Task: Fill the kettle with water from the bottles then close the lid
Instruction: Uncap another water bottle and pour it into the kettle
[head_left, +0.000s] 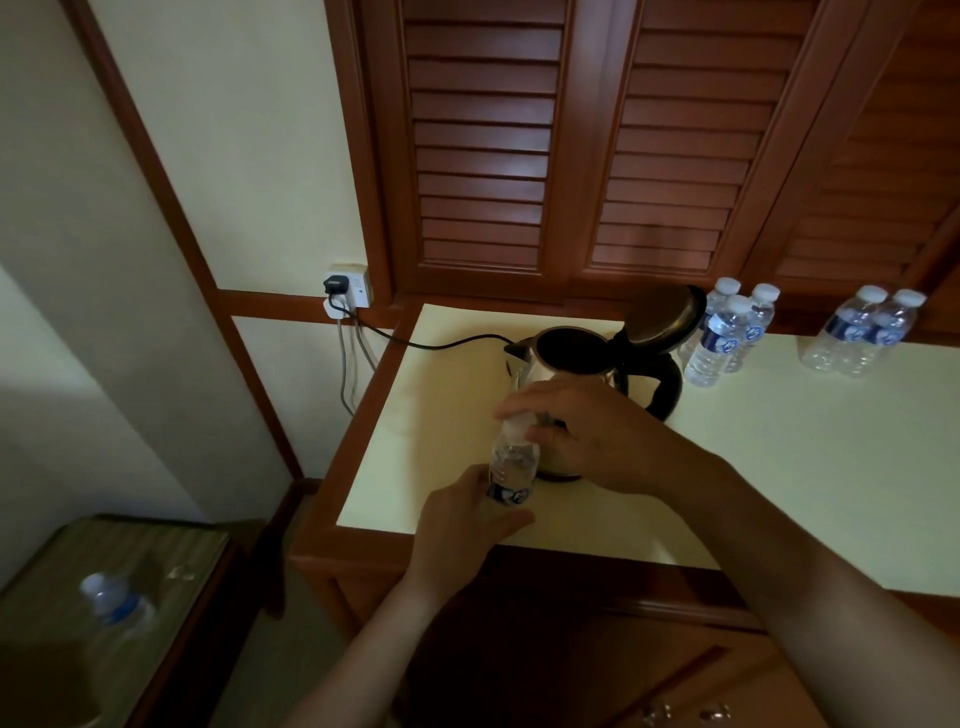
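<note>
Hands work a water bottle (511, 467) beside the open kettle (571, 364): left hand (462, 519) wraps its base, right hand (582, 431) pinches the cap. Hold it upright and twist steadily.

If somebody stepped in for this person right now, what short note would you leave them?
Left hand: grips the body of a water bottle, upright in front of the kettle.
Right hand: closed over the bottle's cap end.
Kettle: on the counter, lid flipped open, cord plugged into the wall.
Spare bottles: five capped, right of the kettle.
Done: lid opened.
Left: uncap, pour, close lid.
</note>
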